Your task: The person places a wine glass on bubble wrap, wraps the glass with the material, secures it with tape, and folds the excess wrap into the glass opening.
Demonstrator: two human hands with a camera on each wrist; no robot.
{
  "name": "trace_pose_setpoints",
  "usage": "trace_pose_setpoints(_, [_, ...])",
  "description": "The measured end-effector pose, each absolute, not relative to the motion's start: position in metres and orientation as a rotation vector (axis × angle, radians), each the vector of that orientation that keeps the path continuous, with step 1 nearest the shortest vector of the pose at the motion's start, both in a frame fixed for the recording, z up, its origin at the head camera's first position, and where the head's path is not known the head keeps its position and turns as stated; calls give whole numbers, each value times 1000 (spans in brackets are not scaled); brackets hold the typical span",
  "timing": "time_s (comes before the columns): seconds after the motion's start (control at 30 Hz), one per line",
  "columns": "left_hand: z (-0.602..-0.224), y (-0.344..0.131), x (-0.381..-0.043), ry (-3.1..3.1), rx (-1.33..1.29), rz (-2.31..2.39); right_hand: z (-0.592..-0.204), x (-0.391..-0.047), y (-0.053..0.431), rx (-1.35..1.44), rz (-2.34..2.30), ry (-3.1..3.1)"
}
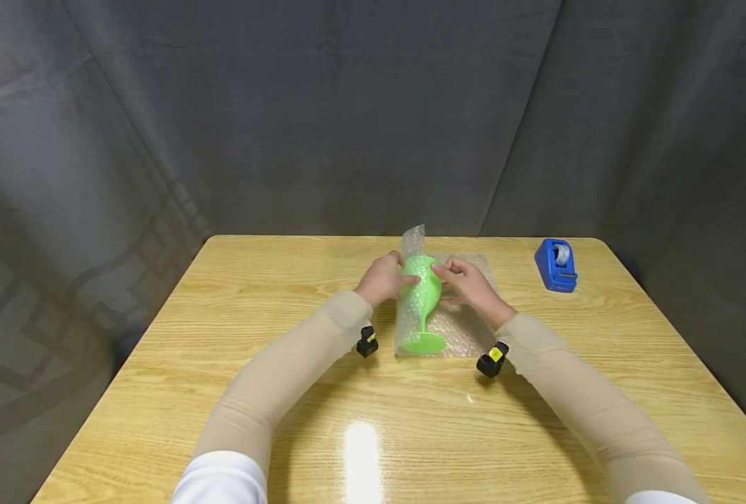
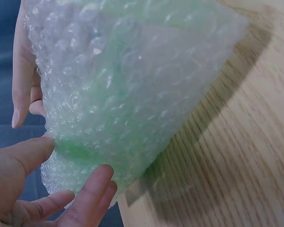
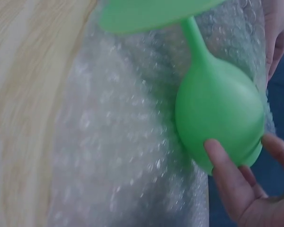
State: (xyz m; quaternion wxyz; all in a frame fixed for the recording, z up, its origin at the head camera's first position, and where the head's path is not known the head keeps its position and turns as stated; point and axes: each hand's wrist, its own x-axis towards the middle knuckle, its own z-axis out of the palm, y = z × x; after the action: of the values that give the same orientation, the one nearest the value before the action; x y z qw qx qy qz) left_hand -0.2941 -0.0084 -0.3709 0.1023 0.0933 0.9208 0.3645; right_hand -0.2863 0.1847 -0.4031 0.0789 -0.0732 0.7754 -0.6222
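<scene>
A bright green goblet (image 1: pixel 433 297) lies on its side on a sheet of bubble wrap (image 1: pixel 464 329), its round foot toward me. One side of the wrap is folded up over the goblet's left side. My left hand (image 1: pixel 384 278) grips that raised flap against the bowl, its thumb pressing on the bubbles. In the left wrist view the green shows only through the bubble wrap (image 2: pixel 113 94). My right hand (image 1: pixel 471 287) holds the goblet near its rim, thumb and fingers on the bare bowl. The right wrist view shows the uncovered side of the goblet (image 3: pixel 217 109).
A blue tape dispenser (image 1: pixel 556 266) with a roll of clear tape stands at the back right of the wooden table (image 1: pixel 272 280). Dark grey curtains (image 1: pixel 322 126) hang behind the table and along both sides.
</scene>
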Motion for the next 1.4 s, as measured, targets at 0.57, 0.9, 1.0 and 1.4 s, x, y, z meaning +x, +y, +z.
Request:
trace_pose_setpoints(0.57, [-370,-6,-293,2764,278,1014,-391,-289,174,26,-1616,2456])
trace_pose_setpoints(0.9, [-375,-9,-292,2578,148,1222,-388,-289,176,2,-1605,2417])
trace_pose_setpoints(1.0, [-376,-11,-292,2413,120,1383,-387,-290,177,1,-1602,2400])
trace_pose_setpoints(1.4, [-379,-14,-294,2208,34,1534,-387,-288,177,-21,-1624,2373])
